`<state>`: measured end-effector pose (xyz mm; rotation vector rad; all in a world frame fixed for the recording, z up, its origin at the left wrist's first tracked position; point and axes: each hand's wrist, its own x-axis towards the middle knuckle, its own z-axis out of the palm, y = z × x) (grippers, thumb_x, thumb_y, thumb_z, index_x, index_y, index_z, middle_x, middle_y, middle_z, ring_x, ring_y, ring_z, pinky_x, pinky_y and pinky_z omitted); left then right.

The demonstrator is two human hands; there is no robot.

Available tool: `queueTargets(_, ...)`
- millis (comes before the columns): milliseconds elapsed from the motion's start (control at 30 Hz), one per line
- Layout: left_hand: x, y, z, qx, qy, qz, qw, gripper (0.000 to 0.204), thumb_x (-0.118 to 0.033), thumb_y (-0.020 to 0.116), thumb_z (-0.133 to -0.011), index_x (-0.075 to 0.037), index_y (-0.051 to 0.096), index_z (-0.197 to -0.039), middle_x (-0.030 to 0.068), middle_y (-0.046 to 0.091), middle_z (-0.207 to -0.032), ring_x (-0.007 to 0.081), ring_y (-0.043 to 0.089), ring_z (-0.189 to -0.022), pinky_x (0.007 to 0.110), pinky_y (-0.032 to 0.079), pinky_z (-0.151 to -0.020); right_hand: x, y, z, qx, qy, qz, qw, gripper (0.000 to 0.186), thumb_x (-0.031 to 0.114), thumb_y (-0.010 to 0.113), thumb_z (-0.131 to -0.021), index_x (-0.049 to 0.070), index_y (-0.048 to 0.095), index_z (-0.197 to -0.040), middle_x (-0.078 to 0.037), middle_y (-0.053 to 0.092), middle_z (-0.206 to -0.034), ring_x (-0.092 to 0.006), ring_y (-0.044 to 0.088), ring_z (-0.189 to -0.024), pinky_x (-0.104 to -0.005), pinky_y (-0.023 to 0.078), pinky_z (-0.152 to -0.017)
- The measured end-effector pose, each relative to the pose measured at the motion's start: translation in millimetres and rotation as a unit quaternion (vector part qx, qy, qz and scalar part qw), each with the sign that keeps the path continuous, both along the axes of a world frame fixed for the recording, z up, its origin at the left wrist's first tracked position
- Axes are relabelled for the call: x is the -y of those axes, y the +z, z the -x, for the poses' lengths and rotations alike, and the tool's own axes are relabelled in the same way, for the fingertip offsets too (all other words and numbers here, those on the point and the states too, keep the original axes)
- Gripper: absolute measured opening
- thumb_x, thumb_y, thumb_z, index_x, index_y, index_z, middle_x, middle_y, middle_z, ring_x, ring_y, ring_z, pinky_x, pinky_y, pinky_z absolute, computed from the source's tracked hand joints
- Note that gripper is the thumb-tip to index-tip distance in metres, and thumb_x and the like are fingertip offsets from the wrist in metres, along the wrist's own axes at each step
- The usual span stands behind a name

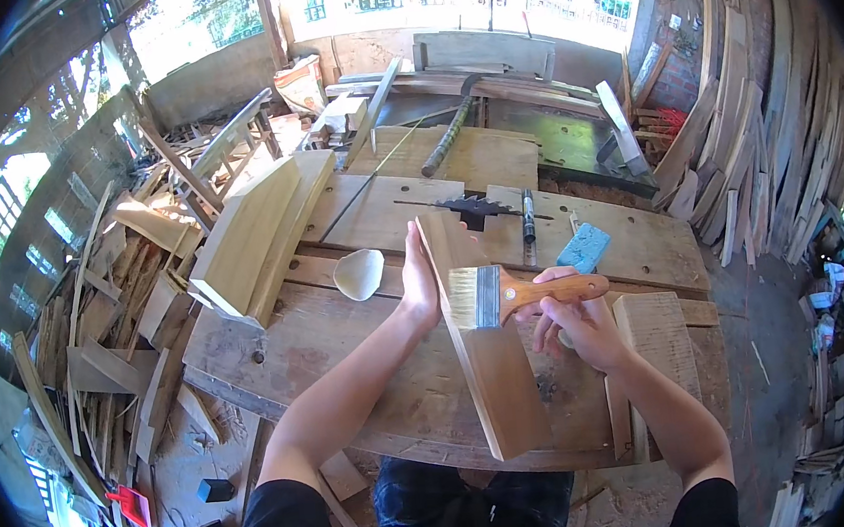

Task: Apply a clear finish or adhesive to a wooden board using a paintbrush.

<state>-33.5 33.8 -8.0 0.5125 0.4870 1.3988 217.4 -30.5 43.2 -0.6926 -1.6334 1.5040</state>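
Note:
My left hand [421,282] is closed on the upper left edge of a thick wooden board [501,387], which is tilted over the workbench. A wide paintbrush [487,298] with pale bristles and a wooden handle is in my right hand [580,322], fingers wrapped about the handle. Its bristles lie over the board's face, seemingly touching it. Left of my left hand sits a small pale dish [359,274]. Just beyond my right hand are a blue sponge [583,248] and a dark marker [527,216].
A toothed saw blade [474,205] sticks up through the workbench [343,391] beyond the board. Shaped wooden pieces [264,239] stand at the bench's left. Scrap wood [138,339] is heaped on the left; tall planks [768,93] lean on the right wall.

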Motion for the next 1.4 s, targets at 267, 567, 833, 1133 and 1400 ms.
queueTargets(267,9,-32,-30,-0.075,-0.043,0.07,0.994,0.08,-0.071,0.027,-0.102,-0.007,0.052,-0.142,0.0113,0.062,-0.135,0.0252,0.062,-0.118,0.04,0.05,-0.102,0,-8,-1,0.005,-0.14,-0.059,0.988,0.035,0.005,0.059,-0.1,0.005,0.051,-0.135,-0.013,0.07,-0.107,-0.0129,0.065,-0.066,-0.0224,0.047,-0.049)
queueTargets(567,10,-61,-38,-0.167,-0.011,-0.017,0.986,0.079,-0.062,0.016,-0.106,0.0,0.053,-0.137,0.0192,0.068,-0.114,0.03,0.069,-0.099,0.043,0.055,-0.092,0,-3,2,0.005,-0.21,-0.108,0.972,0.029,0.004,0.062,-0.099,0.004,0.058,-0.128,-0.008,0.069,-0.101,-0.0095,0.06,-0.066,-0.0224,0.042,-0.051)
queueTargets(833,8,-30,-29,-0.052,-0.021,-0.003,0.998,0.07,-0.06,0.031,-0.107,-0.001,0.056,-0.135,0.0126,0.064,-0.127,0.0227,0.06,-0.117,0.038,0.045,-0.107,5,-1,-11,0.089,-0.207,-0.321,0.92,0.018,0.0,0.067,-0.093,0.001,0.063,-0.111,-0.004,0.063,-0.089,-0.008,0.056,-0.069,-0.025,0.045,-0.064)
queueTargets(1133,-6,3,13,-0.068,0.069,0.034,0.995,0.068,-0.06,0.029,-0.106,-0.002,0.061,-0.121,0.0143,0.068,-0.111,0.0261,0.065,-0.102,0.043,0.053,-0.094,13,5,-4,0.117,-0.121,-0.328,0.93,0.014,-0.001,0.07,-0.088,0.001,0.065,-0.101,-0.006,0.064,-0.084,-0.0095,0.055,-0.067,-0.0265,0.044,-0.062)
queueTargets(1400,-8,10,20,-0.064,0.087,0.063,0.992,0.069,-0.062,0.028,-0.105,-0.005,0.058,-0.13,0.0145,0.066,-0.119,0.0272,0.063,-0.109,0.045,0.051,-0.098,20,14,-12,0.116,-0.009,-0.05,0.992,0.012,0.012,0.066,-0.096,0.002,0.067,-0.089,-0.002,0.068,-0.078,-0.0068,0.06,-0.056,-0.0219,0.045,-0.048)
